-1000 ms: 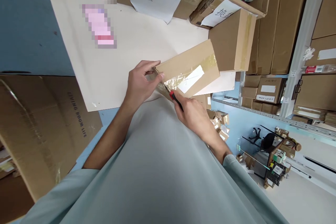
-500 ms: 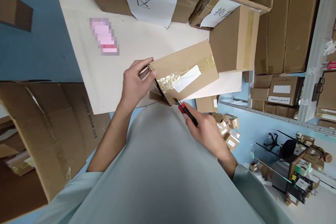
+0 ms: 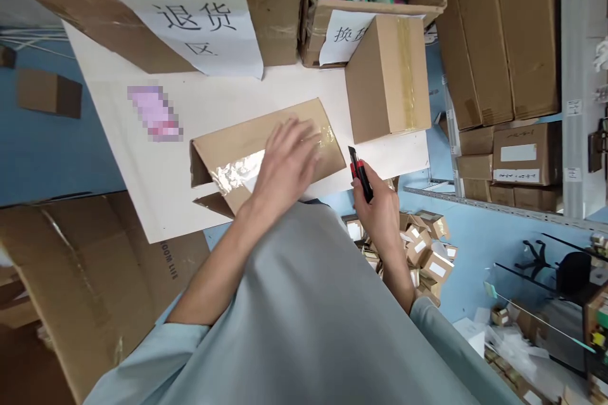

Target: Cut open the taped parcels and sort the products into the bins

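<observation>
One cutter point(image 3: 363, 177), gripped by the right hand point(image 3: 382, 207), has withdrawn toward three o'clock, cutting seemingly paused; the left hand point(image 3: 287, 163), loosely spread, contact unclear, has shifted over the carton point(image 3: 251, 133).

The blurred left hand point(image 3: 289, 161) spreads over a brown rectangular cardboard box point(image 3: 256, 133) with shiny clear tape; whether its fingers touch is unclear. The box's left end gapes, a flap sticking out. The right hand point(image 3: 382, 209) has a black-and-red utility knife point(image 3: 360, 174) in its grip, blade end pointing away from the person, near the box's right end. On the flat white worktop point(image 3: 213, 104) are also a pixelated pink object point(image 3: 154, 112), a tape-sealed brown cardboard carton point(image 3: 387, 79) and two large open brown cardboard bins point(image 3: 280, 19) bearing white paper signs point(image 3: 204, 28).
</observation>
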A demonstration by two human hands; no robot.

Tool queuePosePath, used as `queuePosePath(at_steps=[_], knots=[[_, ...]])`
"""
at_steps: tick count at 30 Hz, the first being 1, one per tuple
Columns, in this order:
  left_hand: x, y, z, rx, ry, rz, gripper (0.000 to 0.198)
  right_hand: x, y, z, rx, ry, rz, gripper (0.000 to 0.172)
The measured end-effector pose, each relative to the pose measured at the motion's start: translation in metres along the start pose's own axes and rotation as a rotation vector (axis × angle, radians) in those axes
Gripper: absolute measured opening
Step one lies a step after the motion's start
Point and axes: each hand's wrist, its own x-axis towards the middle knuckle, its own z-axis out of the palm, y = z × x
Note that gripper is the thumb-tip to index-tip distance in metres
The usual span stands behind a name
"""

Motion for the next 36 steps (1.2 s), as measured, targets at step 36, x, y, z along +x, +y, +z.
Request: queuePosePath(at_steps=[36], knots=[[0.011,-0.010,0.052,-0.047,0.013,-0.069,0.036,0.054,-0.062,-0.017,-0.675,-0.552,0.182,0.052]])
